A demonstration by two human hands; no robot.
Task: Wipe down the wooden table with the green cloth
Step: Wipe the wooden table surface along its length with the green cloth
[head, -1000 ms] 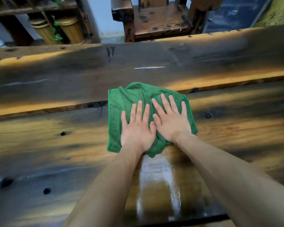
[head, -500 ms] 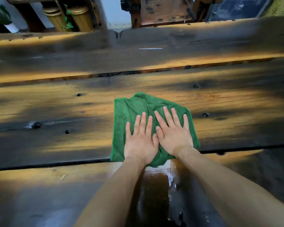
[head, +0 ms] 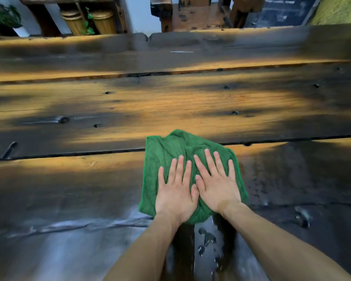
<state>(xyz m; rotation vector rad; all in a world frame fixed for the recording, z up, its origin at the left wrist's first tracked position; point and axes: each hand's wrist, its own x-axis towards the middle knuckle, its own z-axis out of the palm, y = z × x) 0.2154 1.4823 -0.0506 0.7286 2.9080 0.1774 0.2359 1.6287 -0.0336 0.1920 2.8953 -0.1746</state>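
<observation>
We are losing the wooden table [head: 170, 102] past both side edges and the bottom edge of the head view, and motion is smearing its grain. Our left hand [head: 175, 196] and right hand [head: 217, 188] are covering the near half of the green cloth [head: 166, 151]. The top edge is cutting off a wooden chair [head: 199, 15] and two ribbed baskets [head: 89, 20], all blurring.

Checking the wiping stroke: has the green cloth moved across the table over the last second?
Yes. The cloth has come toward the person: it lay over the far plank seam earlier and now straddles the nearer seam.
</observation>
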